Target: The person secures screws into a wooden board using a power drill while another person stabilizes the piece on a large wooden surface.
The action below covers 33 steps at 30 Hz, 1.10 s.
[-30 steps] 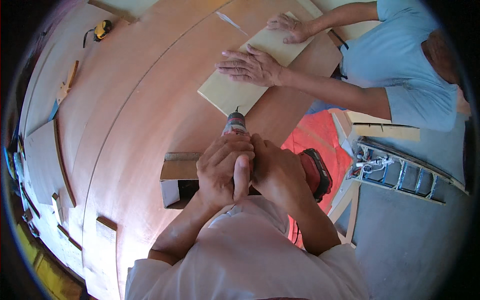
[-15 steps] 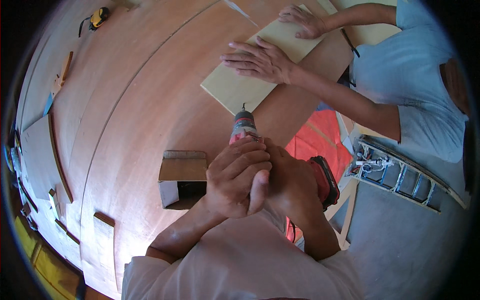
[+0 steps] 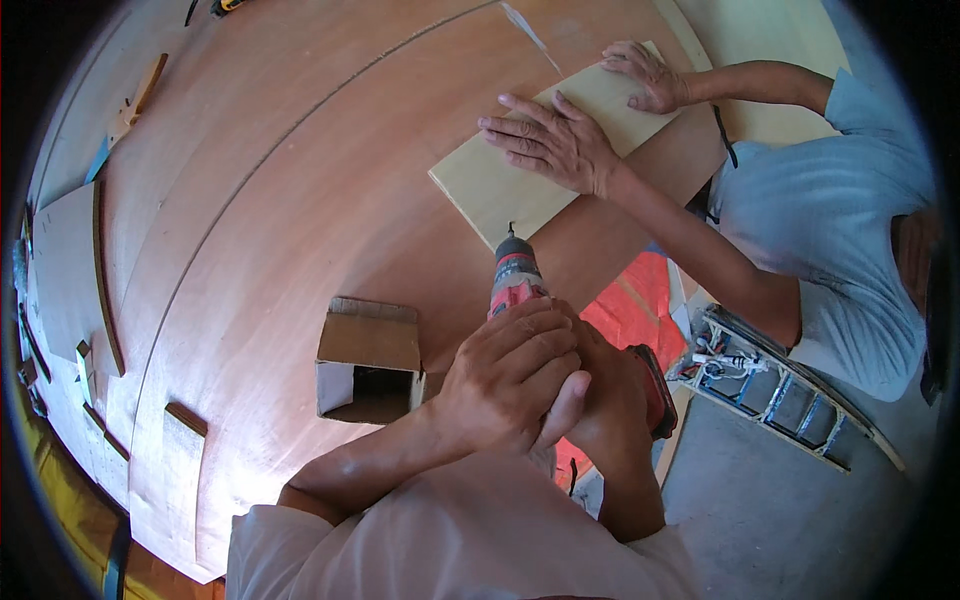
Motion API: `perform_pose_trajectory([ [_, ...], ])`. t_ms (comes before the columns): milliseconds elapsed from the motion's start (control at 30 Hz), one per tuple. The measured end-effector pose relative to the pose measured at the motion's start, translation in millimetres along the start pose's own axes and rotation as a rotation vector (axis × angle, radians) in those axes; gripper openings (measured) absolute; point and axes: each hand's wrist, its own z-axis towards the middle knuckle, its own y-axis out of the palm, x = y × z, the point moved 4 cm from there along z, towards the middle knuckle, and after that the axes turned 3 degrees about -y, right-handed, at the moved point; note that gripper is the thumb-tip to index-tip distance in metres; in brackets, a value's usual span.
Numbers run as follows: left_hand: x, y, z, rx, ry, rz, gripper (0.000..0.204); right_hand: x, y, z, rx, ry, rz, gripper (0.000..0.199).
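Compared with half a second earlier, the power drill (image 3: 518,285) and the pale board (image 3: 490,200) had both been carried rightward in the view, mostly, it seemed, because the head had been turned; the drill's bit (image 3: 512,229) was still kept by the same near corner. The right hand (image 3: 602,380) was wrapped around the drill's handle, which was largely hidden, and the left hand (image 3: 512,375) was folded over the drill's body, pressed against the right. Both were presumably clamped there so that the drill could be steadied and weight put behind it. The board was laid on a large reddish wooden sheet (image 3: 290,200), close to its edge. Two flat palms, the co-worker's left hand (image 3: 648,82) and right hand (image 3: 560,145), were spread on it, probably so that slipping would be prevented.

The drill was coloured red and grey, with a dark chuck and a slim bit; a red-and-black battery (image 3: 657,395) was left visible beyond the right hand. Whether the wood had been entered could not be told.
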Motion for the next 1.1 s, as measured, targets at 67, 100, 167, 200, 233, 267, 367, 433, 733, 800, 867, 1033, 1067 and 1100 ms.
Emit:
perform_pose_trajectory([
  [67, -2.1, -1.6, -1.1, 0.002, -0.001, -0.01, 0.013, -0.5, 1.7, 3.1, -0.03, 0.031, -0.022, 0.055],
  [100, -3.3, -2.0, -1.5, 0.002, -0.004, -0.013, 0.013, -0.5, 2.5, 4.7, -0.041, 0.049, -0.062, 0.054],
  [167, -5.8, -3.1, -2.3, 0.012, 0.0, -0.026, 0.014, -2.0, 3.7, 7.0, -0.04, 0.047, -0.086, 0.053],
  [200, -7.2, -3.4, -2.5, 0.014, -0.004, -0.03, 0.014, -2.9, 3.3, 8.1, -0.019, 0.033, -0.125, 0.052],
  [233, -8.3, -3.6, -2.9, 0.013, -0.006, -0.034, 0.015, -2.7, 3.8, 9.5, -0.025, 0.038, -0.127, 0.052],
  [267, -9.7, -3.4, -3.1, 0.004, -0.017, -0.037, 0.015, -2.4, 4.6, 10.8, -0.036, 0.039, -0.119, 0.053],
  [367, -12.6, -4.2, -4.0, 0.004, -0.02, -0.034, 0.017, -0.6, 6.4, 13.8, -0.069, 0.064, -0.131, 0.055],
  [433, -14.0, -5.4, -4.7, 0.011, -0.014, -0.034, 0.017, 0.8, 7.4, 15.4, -0.091, 0.087, -0.15, 0.056],
  [733, -21.4, -3.3, -6.7, 0.032, -0.039, -0.042, 0.02, -1.0, 4.9, 20.9, -0.051, 0.01, -0.184, 0.058],
  [800, -22.7, -3.2, -7.3, 0.04, -0.05, -0.038, 0.02, -0.9, 4.3, 23.4, -0.025, -0.011, -0.187, 0.056],
  [867, -24.5, -2.1, -8.1, 0.024, -0.072, -0.032, 0.012, -0.2, 5.3, 25.3, -0.035, -0.009, -0.175, 0.057],
  [1033, -27.7, -0.3, -9.8, 0.034, -0.073, -0.031, 0.013, 2.9, 4.3, 29.2, -0.063, 0.028, -0.208, 0.06],
  [1067, -28.6, 0.3, -10.0, 0.027, -0.079, -0.027, 0.013, 3.2, 3.1, 30.2, -0.067, 0.01, -0.253, 0.06],
  [1100, -28.9, -0.6, -10.2, 0.042, -0.071, -0.029, 0.013, 3.4, 2.4, 30.9, -0.073, -0.007, -0.299, 0.06],
])
